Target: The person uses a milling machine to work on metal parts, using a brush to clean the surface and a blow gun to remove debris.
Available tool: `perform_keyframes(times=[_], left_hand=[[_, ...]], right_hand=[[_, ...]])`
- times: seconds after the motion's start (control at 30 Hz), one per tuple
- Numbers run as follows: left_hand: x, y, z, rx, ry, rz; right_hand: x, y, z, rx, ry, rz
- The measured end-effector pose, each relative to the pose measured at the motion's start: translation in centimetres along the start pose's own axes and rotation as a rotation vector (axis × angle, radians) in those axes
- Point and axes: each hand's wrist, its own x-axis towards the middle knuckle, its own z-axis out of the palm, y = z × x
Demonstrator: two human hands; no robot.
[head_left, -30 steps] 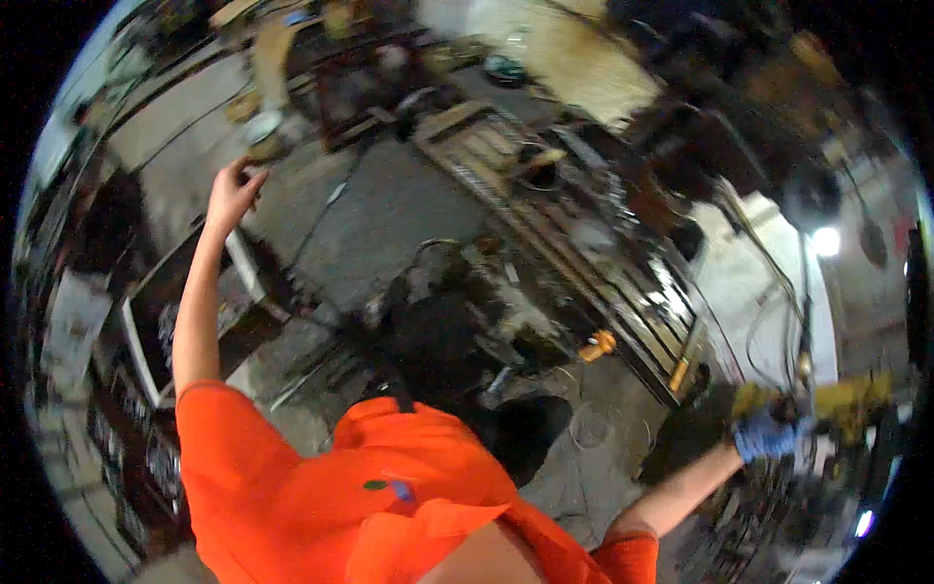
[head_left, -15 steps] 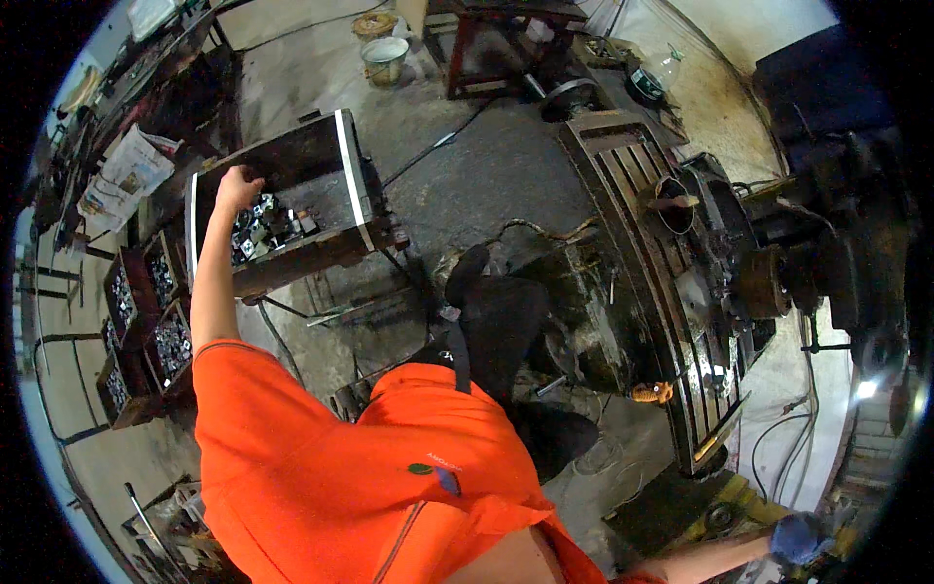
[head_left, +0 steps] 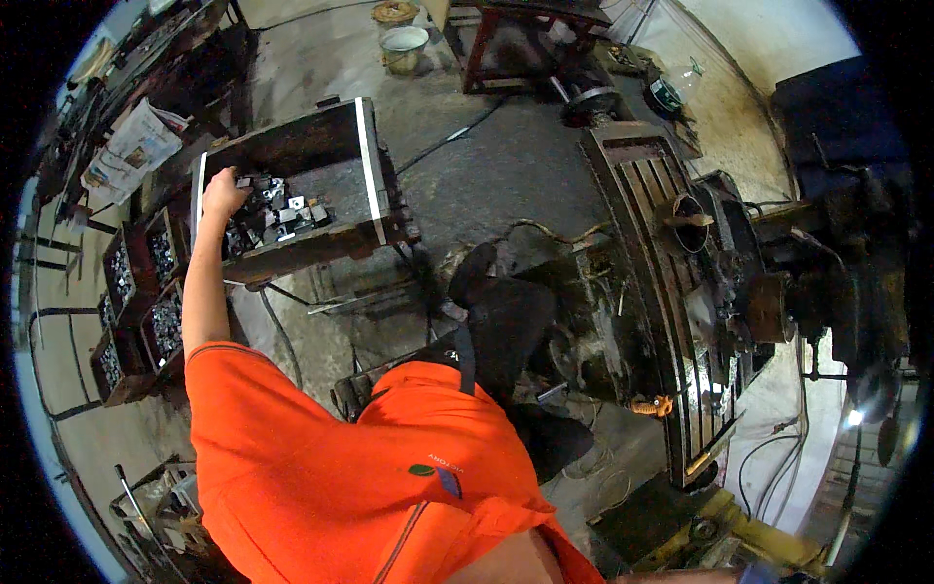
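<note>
My left hand [head_left: 225, 194] reaches into the left part of a dark, open metal tray [head_left: 302, 246]. Its fingers curl down at the edge of a heap of small metal blocks [head_left: 290, 211], some dark and some shiny. A dark piece shows right by the fingertips, but what lies between them is hidden. Of my right hand [head_left: 757, 574] only a blue-gloved sliver shows at the bottom edge on the right; its fingers are out of sight.
A slotted machine table [head_left: 650, 282] runs along the right, with the machine's dark body beyond it. Several bins [head_left: 165, 326] of small metal parts stand left of the tray. A bucket [head_left: 403, 49] stands on the floor at the back. My legs [head_left: 496, 321] are between tray and machine.
My left hand has shifted slightly left and down in the tray, against the blocks. My right hand has dropped almost out of view at the bottom. The whole view has shifted a little.
</note>
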Motion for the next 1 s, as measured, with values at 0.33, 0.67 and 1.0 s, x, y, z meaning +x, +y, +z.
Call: perform_keyframes(times=[0.33, 0.67, 1.0], left_hand=[[-0.1, 4.0, -0.1, 0.233, -0.236, 0.101], [2.4, -1.5, 3.0, 0.298, -0.175, 0.371], [4.8, -0.2, 1.1, -0.033, 0.183, 0.374]], right_hand=[[-18.3, -6.0, -4.0, 0.736, -1.235, 0.168], [-33.5, -17.3, -9.0, 1.204, -1.741, 1.468], [-36.6, -25.2, -9.0, 1.106, -1.890, 1.425]])
